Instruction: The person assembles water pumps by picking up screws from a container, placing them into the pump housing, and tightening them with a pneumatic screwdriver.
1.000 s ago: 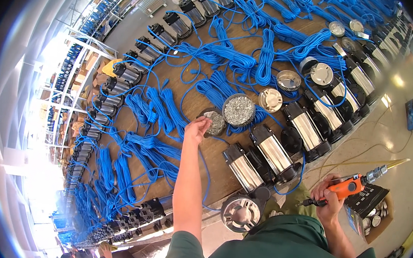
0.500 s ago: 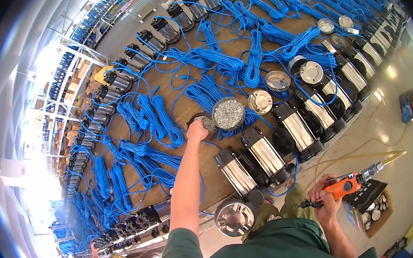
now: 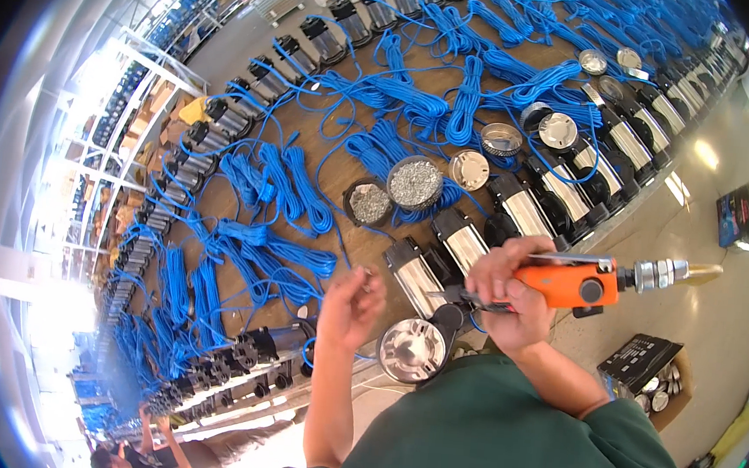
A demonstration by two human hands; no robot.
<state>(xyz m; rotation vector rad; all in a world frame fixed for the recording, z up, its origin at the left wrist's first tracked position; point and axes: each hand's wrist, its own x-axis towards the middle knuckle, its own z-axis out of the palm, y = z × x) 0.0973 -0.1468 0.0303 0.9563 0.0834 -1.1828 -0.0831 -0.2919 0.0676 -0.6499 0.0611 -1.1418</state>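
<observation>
My right hand (image 3: 514, 302) grips an orange air screwdriver (image 3: 568, 285) by its body. Its bit points left, over the nearest steel-bodied pumps. My left hand (image 3: 353, 307) is raised left of those pumps, fingers curled in; a small piece may be between the fingertips, but blur hides it. In front of me, near my chest, is a pump's round metal end (image 3: 414, 350) with slots. Beyond my hands are two round bowls of small metal parts: a larger bowl (image 3: 414, 183) and a smaller dark bowl (image 3: 368, 203). A steel pump (image 3: 415, 277) lies just right of my left hand.
Bundles of blue cable (image 3: 412, 96) cover much of the brown table (image 3: 311, 141). Pumps line its edges, with loose round metal covers (image 3: 468, 169) nearby. On the floor at right stands a cardboard box (image 3: 674, 390) of metal discs. Another person (image 3: 150, 454) works at lower left.
My left hand has left the smaller bowl and come back toward me. My right hand has swung the screwdriver up and left, over the nearest pumps.
</observation>
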